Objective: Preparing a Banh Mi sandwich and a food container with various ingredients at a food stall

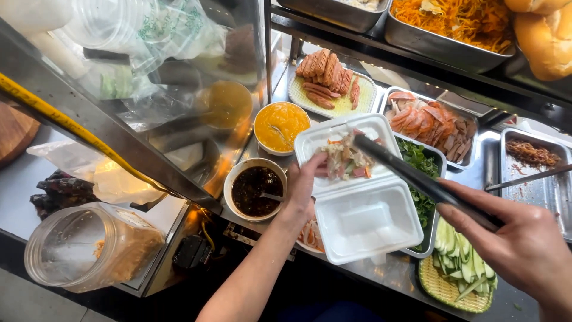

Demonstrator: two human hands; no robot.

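While the right hand (524, 244) grips long dark metal tongs (417, 176) reaching to ten o'clock, the left hand (304, 185) steadies the open white foam clamshell box (363, 220), fingers resting on its meat filling (345, 161); round white bowl of dark sauce (256, 189) at nine o'clock, green herb tray (420, 158) at three, box's lid half empty

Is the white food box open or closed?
Open. The white foam box lies spread flat: one half holds meat and vegetables, the lid half is bare. The left hand steadies it; the right hand holds tongs.
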